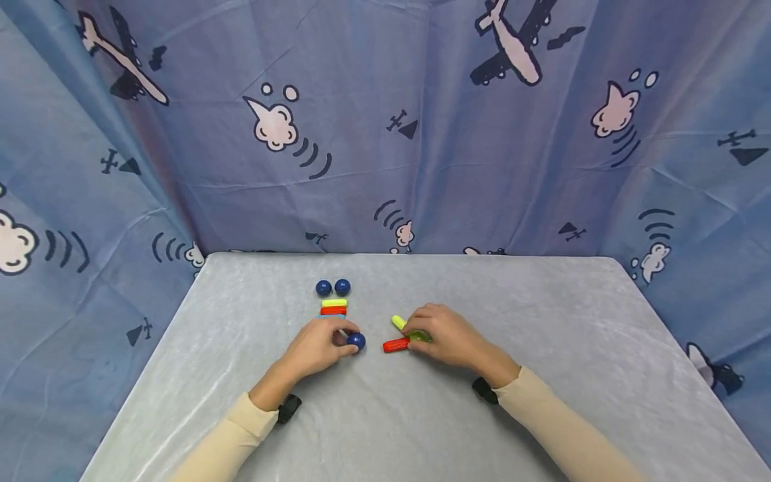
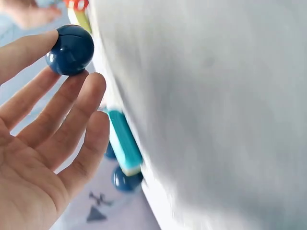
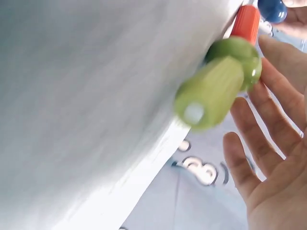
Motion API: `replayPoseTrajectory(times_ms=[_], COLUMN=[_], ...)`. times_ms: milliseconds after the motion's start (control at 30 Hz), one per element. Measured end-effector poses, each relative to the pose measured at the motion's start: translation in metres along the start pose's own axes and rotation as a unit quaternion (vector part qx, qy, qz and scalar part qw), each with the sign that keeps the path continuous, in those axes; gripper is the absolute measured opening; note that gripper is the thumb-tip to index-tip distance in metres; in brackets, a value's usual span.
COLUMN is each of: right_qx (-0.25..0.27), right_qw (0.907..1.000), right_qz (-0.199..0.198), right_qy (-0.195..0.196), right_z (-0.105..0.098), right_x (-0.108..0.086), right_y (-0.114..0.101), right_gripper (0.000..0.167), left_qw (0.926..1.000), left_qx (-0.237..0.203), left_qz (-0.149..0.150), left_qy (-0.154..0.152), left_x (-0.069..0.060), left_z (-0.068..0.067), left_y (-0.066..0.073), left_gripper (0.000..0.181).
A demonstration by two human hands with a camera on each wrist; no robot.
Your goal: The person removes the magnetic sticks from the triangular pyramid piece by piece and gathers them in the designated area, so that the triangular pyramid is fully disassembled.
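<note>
My left hand (image 1: 320, 346) pinches a glossy blue ball (image 1: 357, 341) between thumb and fingertips; in the left wrist view the ball (image 2: 72, 50) shows at the ends of the fingers. To its right, my right hand (image 1: 448, 335) holds a green ball (image 1: 419, 337) with thumb and fingers on either side. A red rod (image 1: 395, 345) and a yellow-green rod (image 1: 399, 322) stick out leftward from beneath those fingers. In the right wrist view another yellow-green rod (image 3: 211, 93) points toward the camera in front of the green ball (image 3: 252, 67), with the red rod (image 3: 247, 24) behind.
Beyond my left hand, yellow (image 1: 334, 303), red (image 1: 334, 310) and light blue (image 1: 331, 316) rods lie side by side. Two more blue balls (image 1: 323, 288) sit behind them. The pale table (image 1: 542, 288) ends at a blue airplane-print curtain (image 1: 361, 167).
</note>
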State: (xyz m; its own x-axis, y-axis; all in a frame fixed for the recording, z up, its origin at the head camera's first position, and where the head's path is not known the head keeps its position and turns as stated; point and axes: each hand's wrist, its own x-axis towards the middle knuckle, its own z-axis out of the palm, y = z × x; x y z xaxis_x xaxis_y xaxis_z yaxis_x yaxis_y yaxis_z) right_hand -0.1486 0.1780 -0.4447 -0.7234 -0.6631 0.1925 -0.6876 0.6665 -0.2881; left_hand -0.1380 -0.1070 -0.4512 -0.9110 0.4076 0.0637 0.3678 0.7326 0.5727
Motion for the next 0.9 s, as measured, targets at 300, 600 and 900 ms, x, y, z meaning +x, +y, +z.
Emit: replayPoseTrajectory(times_ms=[300, 600, 900], right_qx=[0.014, 0.044, 0.056], right_qw=[0.9996, 0.9971, 0.9954], right_qz=[0.025, 0.058, 0.073], right_qy=[-0.002, -0.023, -0.026], right_z=[-0.004, -0.006, -0.003], right_x=[-0.014, -0.015, -0.017], right_y=[0.01, 0.01, 0.013], right_gripper=[0.026, 0.026, 0.026], left_qw=[0.9954, 0.9857, 0.9827], left_qx=[-0.034, -0.027, -0.021], left_qz=[-0.076, -0.15, -0.176], left_qy=[0.047, 0.072, 0.053], left_x=[0.002, 0.023, 0.037], left_z=[-0.043, -0.062, -0.058], left_y=[-0.028, -0.061, -0.076], left_gripper=[0.029, 0.031, 0.033])
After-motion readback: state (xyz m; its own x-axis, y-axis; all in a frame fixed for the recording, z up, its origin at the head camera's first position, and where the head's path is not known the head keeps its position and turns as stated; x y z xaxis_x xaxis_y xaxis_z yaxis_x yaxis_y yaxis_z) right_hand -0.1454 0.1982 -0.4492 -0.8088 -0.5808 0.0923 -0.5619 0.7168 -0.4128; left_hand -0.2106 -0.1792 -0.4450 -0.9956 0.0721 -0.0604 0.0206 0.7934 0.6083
